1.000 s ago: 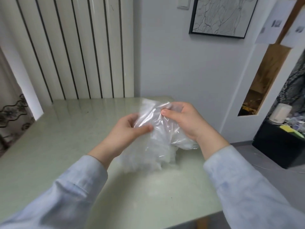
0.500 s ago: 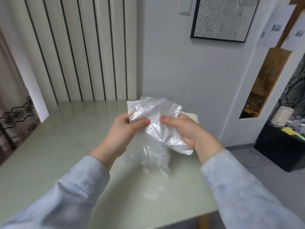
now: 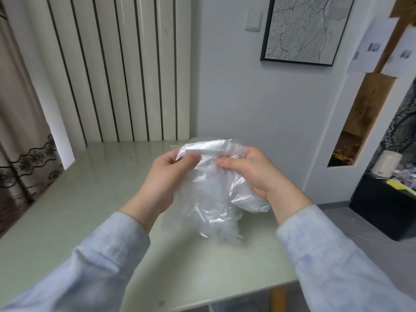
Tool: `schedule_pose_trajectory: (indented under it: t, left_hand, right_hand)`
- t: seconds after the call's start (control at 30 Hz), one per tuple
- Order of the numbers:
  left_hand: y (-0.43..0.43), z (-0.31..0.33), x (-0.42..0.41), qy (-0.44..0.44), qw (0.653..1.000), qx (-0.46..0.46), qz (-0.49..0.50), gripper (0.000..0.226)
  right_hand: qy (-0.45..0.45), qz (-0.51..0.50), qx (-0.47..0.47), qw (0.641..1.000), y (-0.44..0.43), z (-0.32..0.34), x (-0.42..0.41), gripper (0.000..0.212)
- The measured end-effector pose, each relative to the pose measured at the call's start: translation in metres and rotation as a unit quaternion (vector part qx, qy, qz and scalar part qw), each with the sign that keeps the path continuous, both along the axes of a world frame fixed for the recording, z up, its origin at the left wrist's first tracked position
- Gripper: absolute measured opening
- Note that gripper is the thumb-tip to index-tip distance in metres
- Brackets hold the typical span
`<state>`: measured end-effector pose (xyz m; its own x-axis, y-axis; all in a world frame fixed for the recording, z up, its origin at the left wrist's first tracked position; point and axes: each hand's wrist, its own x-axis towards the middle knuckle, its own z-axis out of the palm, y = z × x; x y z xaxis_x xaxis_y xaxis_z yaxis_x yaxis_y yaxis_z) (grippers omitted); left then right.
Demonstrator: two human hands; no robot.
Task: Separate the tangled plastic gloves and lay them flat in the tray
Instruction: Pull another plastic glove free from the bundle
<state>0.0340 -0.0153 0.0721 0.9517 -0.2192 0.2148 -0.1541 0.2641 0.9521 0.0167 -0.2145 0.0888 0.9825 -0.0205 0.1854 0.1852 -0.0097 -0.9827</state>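
gloves [image 3: 213, 194], probably bagged, below left hand [image 3: 166, 179], right hand [image 3: 249, 174]

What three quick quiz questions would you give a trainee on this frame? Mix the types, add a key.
1. The left hand and right hand are both in view. Which grips the bundle of plastic gloves? A) left only B) right only C) both
2. True or false: the bundle lies spread flat on the table, untouched.
3. Fill in: the picture on the wall has a ____ frame.

Key: 1 C; 2 false; 3 black.
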Motion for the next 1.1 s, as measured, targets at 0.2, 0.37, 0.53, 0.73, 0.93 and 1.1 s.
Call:
schedule_pose_trajectory:
  t: [0.2, 0.37, 0.53, 0.73, 0.93, 1.1]
  left_hand:
    - [-0.002, 0.0, -0.011, -0.006, 1.0, 0.003, 0.014, 0.006]
    - [-0.003, -0.001, -0.015, 0.009, 1.0, 0.004, 0.016, 0.008]
    - [0.0, 0.017, -0.023, -0.003, 1.0, 0.008, -0.03, 0.02]
    - [0.003, 0.011, -0.013, 0.056, 0.991, 0.07, -0.101, 0.03]
    - [0.004, -0.042, 0.002, 0.172, 0.972, 0.144, -0.074, 0.039]
    - [0.008, -0.071, 0.022, 0.151, 0.949, 0.277, -0.022, 0.033]
  right_hand:
    - [0.012, -0.007, 0.01, 1.0, 0.002, -0.005, -0.006, 0.02]
    - [0.03, 0.01, 0.036, 0.999, 0.007, -0.01, -0.012, 0.027]
    - [0.066, 0.041, 0.079, 0.994, 0.002, -0.001, -0.015, 0.056]
    - [0.179, 0.036, 0.051, 0.982, -0.012, -0.006, 0.004, 0.044]
    - [0.236, -0.049, -0.031, 0.97, -0.018, -0.064, 0.017, 0.031]
    - [0.264, -0.102, -0.106, 0.953, -0.029, -0.096, 0.027, 0.037]
